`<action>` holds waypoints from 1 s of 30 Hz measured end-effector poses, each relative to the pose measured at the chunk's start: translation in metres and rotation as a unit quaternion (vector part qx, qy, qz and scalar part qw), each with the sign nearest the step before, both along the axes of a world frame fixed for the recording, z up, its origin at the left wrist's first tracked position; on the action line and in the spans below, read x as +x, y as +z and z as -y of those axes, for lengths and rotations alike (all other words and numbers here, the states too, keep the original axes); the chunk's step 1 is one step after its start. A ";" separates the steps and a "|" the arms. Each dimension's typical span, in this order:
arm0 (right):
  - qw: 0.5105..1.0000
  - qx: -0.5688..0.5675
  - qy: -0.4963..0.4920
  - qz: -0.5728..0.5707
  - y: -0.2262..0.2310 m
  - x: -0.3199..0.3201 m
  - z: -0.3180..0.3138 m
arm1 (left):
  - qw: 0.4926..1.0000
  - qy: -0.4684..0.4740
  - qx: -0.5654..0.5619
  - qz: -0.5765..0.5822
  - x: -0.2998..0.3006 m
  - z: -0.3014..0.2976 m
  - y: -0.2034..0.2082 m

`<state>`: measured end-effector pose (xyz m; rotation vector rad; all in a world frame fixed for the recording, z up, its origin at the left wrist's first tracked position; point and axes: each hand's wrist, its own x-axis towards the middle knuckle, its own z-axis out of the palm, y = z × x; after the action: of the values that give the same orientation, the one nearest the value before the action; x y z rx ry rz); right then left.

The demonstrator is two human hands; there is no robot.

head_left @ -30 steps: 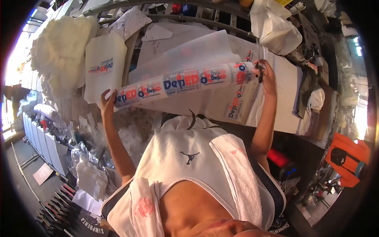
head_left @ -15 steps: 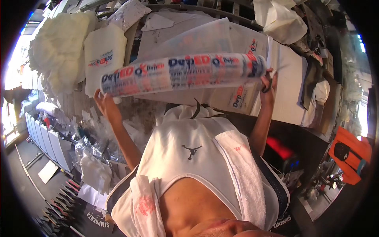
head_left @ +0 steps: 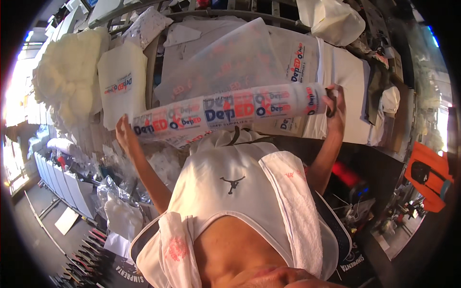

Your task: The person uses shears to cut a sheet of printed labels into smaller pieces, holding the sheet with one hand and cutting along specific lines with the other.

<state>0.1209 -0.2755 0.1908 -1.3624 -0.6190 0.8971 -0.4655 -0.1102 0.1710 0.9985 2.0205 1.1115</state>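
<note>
A long roll of translucent plastic sheet [head_left: 230,108], printed in red and blue, stretches between my hands above the worktable. My left hand [head_left: 127,136] grips its left end with fingers bent against the edge. At the right end, my right hand [head_left: 336,108] closes on the roll. A dark loop [head_left: 331,102], like a scissors handle, hangs at that hand's fingers; the rest of it is hidden. Beyond the roll lies a loose translucent printed sheet [head_left: 221,62]. Lower down, a printed flap [head_left: 180,140] shows under the roll near its left part.
White printed bags [head_left: 122,72] and a pale crumpled plastic heap [head_left: 67,72] lie at the left. White sheets [head_left: 343,72] and a white bundle [head_left: 331,21] are on the right side. Clear plastic scraps [head_left: 117,192] gather below my left arm. An orange item [head_left: 427,177] stands far right.
The roll has come nearer my body and its left end now sits lower. More of the loose sheet beyond it shows, and a flap appears beneath. Both hands keep hold.
</note>
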 end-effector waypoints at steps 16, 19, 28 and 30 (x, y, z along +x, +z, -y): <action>0.997 0.005 -0.041 0.065 0.005 -0.018 -0.017 | 0.976 -0.121 0.172 0.063 0.016 -0.024 -0.026; 0.978 0.155 -0.138 0.019 0.001 -0.014 0.005 | 0.947 -0.102 0.239 0.189 0.023 -0.005 -0.001; 0.992 0.076 -0.073 0.064 0.019 -0.026 0.014 | 0.962 -0.112 0.177 0.176 0.010 0.008 -0.005; 0.983 0.116 -0.135 0.032 0.015 -0.023 0.032 | 0.962 -0.137 0.195 0.132 0.015 0.027 0.025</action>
<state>0.0982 -0.3076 0.2055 -1.2313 -0.5537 0.5465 -0.4502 -0.1377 0.1958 1.2059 1.4306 1.4328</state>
